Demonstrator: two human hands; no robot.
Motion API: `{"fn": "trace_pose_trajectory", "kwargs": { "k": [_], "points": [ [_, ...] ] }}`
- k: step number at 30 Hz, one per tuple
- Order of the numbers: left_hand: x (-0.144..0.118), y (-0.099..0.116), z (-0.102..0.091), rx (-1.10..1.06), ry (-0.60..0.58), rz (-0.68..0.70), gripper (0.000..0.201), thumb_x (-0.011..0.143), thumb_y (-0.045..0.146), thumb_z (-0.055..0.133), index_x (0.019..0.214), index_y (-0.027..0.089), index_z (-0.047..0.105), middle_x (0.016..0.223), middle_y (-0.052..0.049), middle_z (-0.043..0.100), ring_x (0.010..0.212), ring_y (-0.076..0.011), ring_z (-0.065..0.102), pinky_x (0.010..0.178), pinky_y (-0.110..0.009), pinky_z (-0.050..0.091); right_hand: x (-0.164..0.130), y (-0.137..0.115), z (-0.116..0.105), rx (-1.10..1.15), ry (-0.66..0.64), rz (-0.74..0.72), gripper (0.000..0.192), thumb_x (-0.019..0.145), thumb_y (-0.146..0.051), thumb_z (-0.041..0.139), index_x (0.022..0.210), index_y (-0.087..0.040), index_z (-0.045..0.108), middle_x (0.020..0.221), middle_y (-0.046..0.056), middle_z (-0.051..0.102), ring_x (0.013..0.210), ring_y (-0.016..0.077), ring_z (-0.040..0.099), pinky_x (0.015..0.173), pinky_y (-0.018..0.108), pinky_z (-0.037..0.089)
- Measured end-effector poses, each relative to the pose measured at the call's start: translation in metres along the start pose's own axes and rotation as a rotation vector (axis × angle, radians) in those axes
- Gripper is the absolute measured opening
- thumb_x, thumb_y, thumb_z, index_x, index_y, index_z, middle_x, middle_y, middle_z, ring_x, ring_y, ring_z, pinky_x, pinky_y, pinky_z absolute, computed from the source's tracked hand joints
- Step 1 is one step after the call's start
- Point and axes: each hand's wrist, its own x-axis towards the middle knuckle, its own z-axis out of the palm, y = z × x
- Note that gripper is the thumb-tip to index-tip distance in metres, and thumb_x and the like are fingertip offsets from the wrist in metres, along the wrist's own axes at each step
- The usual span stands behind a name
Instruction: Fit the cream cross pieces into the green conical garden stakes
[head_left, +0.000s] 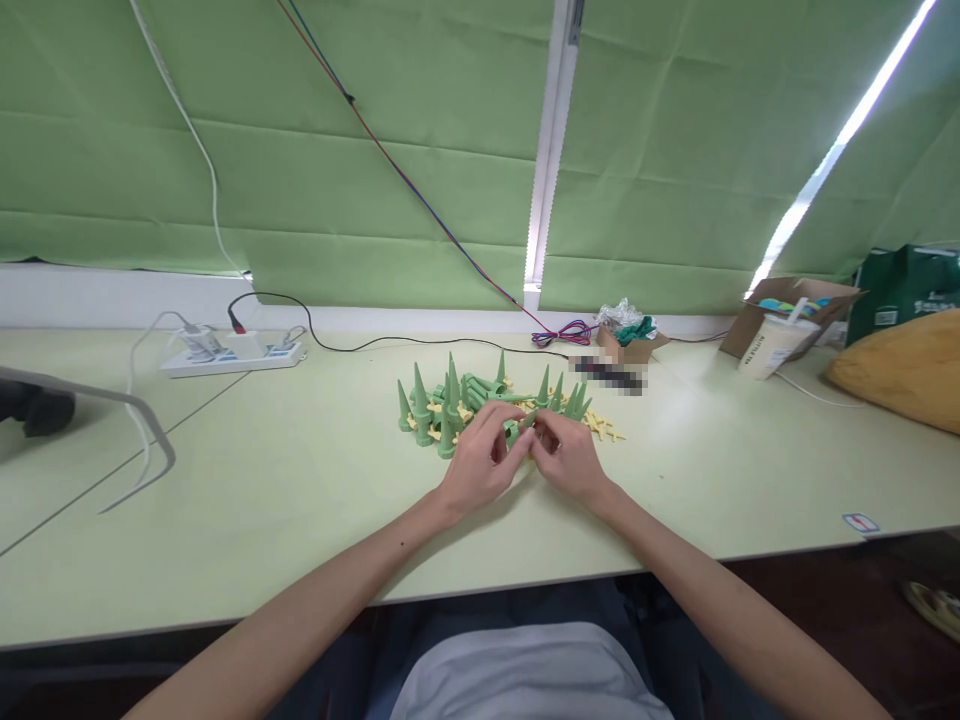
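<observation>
My left hand (484, 455) and my right hand (570, 455) meet over the near side of a pile of small plastic parts. Both are closed, fingertips pinched on a small green cone-shaped piece (529, 418), largely covered by the fingers. To the left, several green pointed cones (422, 405) stand upright on round bases, some with yellow bits at their sides. More green cones (557, 390) rise just beyond my right hand. Green tube-like pieces (480, 386) lie heaped behind my left hand. Small yellow branched pieces (606, 428) are scattered to the right.
A white power strip (232, 356) with plugs sits at the back left; its black cable (405, 340) runs behind the pile. A small cardboard box (636, 350), a lidded cup (774, 348) and a yellow bag (900, 372) stand right. The table's front edge is close to my body.
</observation>
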Motion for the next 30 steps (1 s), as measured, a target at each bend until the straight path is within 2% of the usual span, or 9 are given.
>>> {"fn": "trace_pose_trajectory", "kwargs": {
  "k": [2,4,6,8,13,16,21,24,30],
  "points": [
    [0.0,0.001,-0.001,-0.011,0.072,0.047,0.011,0.091,0.028,0.052,0.097,0.018,0.054,0.095,-0.006,0.058,0.052,-0.0059,0.042,0.05,-0.022,0.039,0.007,-0.003,-0.004,0.0,-0.002,0.045,0.019,0.087,-0.027,0.052,0.071,-0.021,0.046,0.06,-0.001,0.056,0.051,0.0131,0.048,0.053,0.025,0.036],
    [0.0,0.002,-0.002,0.019,0.061,0.103,0.014,0.092,0.026,0.05,0.08,0.018,0.052,0.075,-0.002,0.053,0.054,-0.008,0.041,0.051,-0.023,0.036,0.015,-0.007,-0.008,-0.009,-0.012,0.088,0.021,0.086,-0.029,0.054,0.068,-0.021,0.045,0.061,-0.002,0.057,0.049,0.0123,0.047,0.054,0.025,0.036],
    [-0.001,0.002,-0.001,0.061,-0.038,0.162,0.027,0.093,0.025,0.047,0.066,0.018,0.047,0.06,0.001,0.046,0.053,-0.0096,0.039,0.051,-0.024,0.033,0.023,-0.009,-0.01,-0.006,-0.023,0.118,0.02,0.085,-0.028,0.055,0.069,-0.021,0.046,0.063,-0.002,0.059,0.049,0.0115,0.048,0.054,0.024,0.037],
    [-0.003,0.001,0.0,0.092,-0.165,0.218,0.035,0.093,0.025,0.046,0.059,0.018,0.044,0.054,0.002,0.042,0.051,-0.0097,0.037,0.05,-0.025,0.03,0.033,-0.011,-0.01,-0.025,-0.012,0.132,0.019,0.085,-0.028,0.055,0.07,-0.021,0.047,0.064,-0.002,0.06,0.049,0.0114,0.049,0.055,0.024,0.037],
    [-0.005,0.0,0.004,0.124,-0.386,0.258,0.039,0.092,0.025,0.045,0.055,0.017,0.043,0.052,0.002,0.041,0.049,-0.0091,0.037,0.05,-0.025,0.028,0.078,-0.005,-0.005,-0.112,0.005,0.098,0.014,0.084,-0.026,0.053,0.072,-0.021,0.05,0.07,0.0,0.064,0.059,0.0141,0.054,0.063,0.025,0.039],
    [-0.005,0.0,0.004,0.153,-0.434,0.224,0.04,0.093,0.025,0.045,0.054,0.017,0.044,0.053,0.002,0.041,0.048,-0.0088,0.036,0.05,-0.025,0.028,0.116,0.009,-0.001,-0.209,-0.009,0.077,0.014,0.083,-0.025,0.053,0.071,-0.019,0.052,0.072,0.003,0.065,0.064,0.0167,0.057,0.068,0.028,0.04],
    [-0.005,-0.001,0.004,0.184,-0.471,0.211,0.041,0.095,0.027,0.042,0.055,0.017,0.048,0.055,0.0,0.045,0.05,-0.0102,0.04,0.051,-0.026,0.03,0.168,0.038,0.005,-0.29,0.004,0.15,0.013,0.085,-0.025,0.052,0.075,-0.018,0.056,0.076,0.007,0.065,0.076,0.022,0.06,0.076,0.033,0.042],
    [-0.006,-0.002,0.004,0.207,-0.481,0.215,0.041,0.095,0.026,0.042,0.055,0.017,0.048,0.055,0.0,0.046,0.05,-0.0103,0.04,0.05,-0.027,0.029,0.181,0.05,0.011,-0.28,-0.025,0.21,0.015,0.085,-0.025,0.053,0.072,-0.018,0.057,0.073,0.007,0.064,0.075,0.0224,0.06,0.076,0.033,0.044],
    [-0.007,-0.004,0.004,0.244,-0.502,0.217,0.04,0.094,0.025,0.042,0.056,0.017,0.048,0.055,0.0,0.046,0.049,-0.01,0.038,0.05,-0.027,0.028,0.188,0.063,0.028,-0.305,-0.086,0.232,0.015,0.085,-0.025,0.056,0.072,-0.018,0.058,0.075,0.008,0.064,0.075,0.0227,0.06,0.075,0.034,0.046]
  ]
}}
